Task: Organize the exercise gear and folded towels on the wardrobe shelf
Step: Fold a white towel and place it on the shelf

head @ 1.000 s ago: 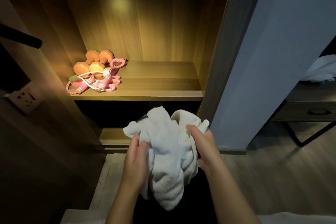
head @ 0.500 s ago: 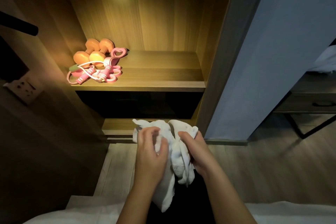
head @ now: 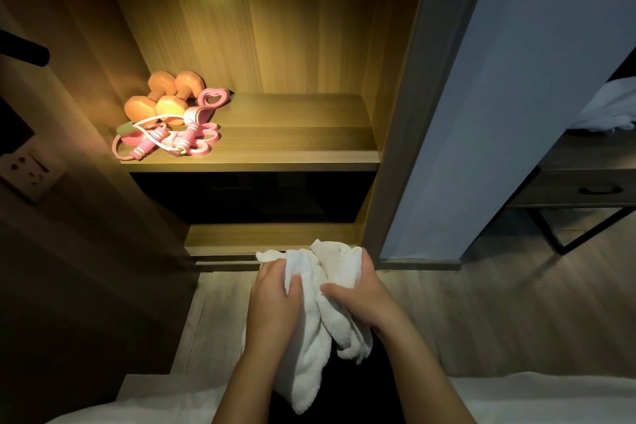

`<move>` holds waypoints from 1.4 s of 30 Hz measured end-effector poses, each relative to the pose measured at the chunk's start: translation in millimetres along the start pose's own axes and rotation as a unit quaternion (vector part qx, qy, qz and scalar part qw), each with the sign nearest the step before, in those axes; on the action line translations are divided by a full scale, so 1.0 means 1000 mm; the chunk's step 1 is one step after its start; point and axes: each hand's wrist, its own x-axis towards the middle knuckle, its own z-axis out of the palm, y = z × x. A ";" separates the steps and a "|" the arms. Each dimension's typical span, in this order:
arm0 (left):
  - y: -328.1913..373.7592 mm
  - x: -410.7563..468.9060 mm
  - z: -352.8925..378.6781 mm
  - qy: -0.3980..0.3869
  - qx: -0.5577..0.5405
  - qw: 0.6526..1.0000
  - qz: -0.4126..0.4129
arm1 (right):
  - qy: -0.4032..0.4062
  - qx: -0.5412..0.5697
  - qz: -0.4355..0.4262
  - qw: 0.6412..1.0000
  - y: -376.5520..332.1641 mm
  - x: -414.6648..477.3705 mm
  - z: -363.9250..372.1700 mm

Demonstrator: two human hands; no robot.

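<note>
Clutching one crumpled, fluffy white towel (head: 311, 351), left hand (head: 272, 302) and right hand (head: 364, 299) alike.

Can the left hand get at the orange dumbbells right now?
Probably not yet: the left hand grips the white towel along with the right hand. The way itself looks free, the shelf is open-fronted, though pink bands lie before the dumbbells.

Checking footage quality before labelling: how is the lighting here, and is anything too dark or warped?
Head view: warm light brightens the shelf and dumbbells; the compartment below and left wall sink near black; the white towel reads clearly; the wide lens slants the wardrobe frame.
</note>
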 end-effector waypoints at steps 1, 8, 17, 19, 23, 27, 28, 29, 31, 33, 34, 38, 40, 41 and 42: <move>-0.001 0.000 0.000 0.004 -0.008 1.000 -0.005 | -0.013 -0.031 -0.002 0.999 -0.001 -0.001 0.000; -0.012 0.001 -0.005 0.014 -0.077 0.996 -0.041 | -0.032 0.005 -0.030 0.999 -0.009 -0.009 -0.011; -0.001 -0.009 -0.008 0.025 -0.079 0.996 0.039 | 0.195 -0.004 -0.068 0.978 -0.016 -0.006 -0.016; 0.005 -0.013 -0.008 0.045 -0.099 0.991 0.082 | 0.182 0.052 -0.061 0.980 -0.017 -0.006 -0.016; 0.014 -0.020 -0.008 0.094 -0.176 0.976 0.091 | 0.211 0.094 -0.078 0.970 -0.020 -0.007 -0.017; 0.020 -0.026 -0.011 0.092 -0.231 0.964 0.093 | 0.281 0.101 -0.088 0.950 -0.025 -0.006 -0.023; 0.022 -0.028 -0.012 0.092 -0.238 0.962 0.099 | 0.288 0.098 -0.085 0.949 -0.026 -0.005 -0.024; 0.024 -0.030 -0.012 0.100 -0.246 0.959 0.100 | 0.290 0.100 -0.082 0.948 -0.026 -0.005 -0.024; 0.027 -0.031 -0.010 0.103 -0.253 0.957 0.097 | 0.277 0.112 -0.074 0.951 -0.028 -0.004 -0.026; 0.028 -0.030 -0.006 0.056 -0.238 0.965 0.090 | 0.233 0.133 -0.077 0.960 -0.030 -0.004 -0.025; 0.029 -0.028 -0.005 0.029 -0.227 0.970 0.083 | 0.204 0.139 -0.080 0.966 -0.031 -0.004 -0.024; 0.029 -0.021 -0.003 -0.014 -0.210 0.974 0.085 | 0.115 0.147 -0.104 0.977 -0.033 -0.011 -0.023; 0.029 -0.018 -0.004 -0.006 -0.211 0.973 0.091 | 0.091 0.167 -0.111 0.975 -0.032 -0.012 -0.025; 0.029 -0.016 -0.005 0.003 -0.210 0.973 0.092 | 0.081 0.172 -0.110 0.976 -0.031 -0.013 -0.025; 0.031 -0.015 -0.005 0.011 -0.207 0.974 0.093 | 0.076 0.166 -0.109 0.977 -0.031 -0.013 -0.024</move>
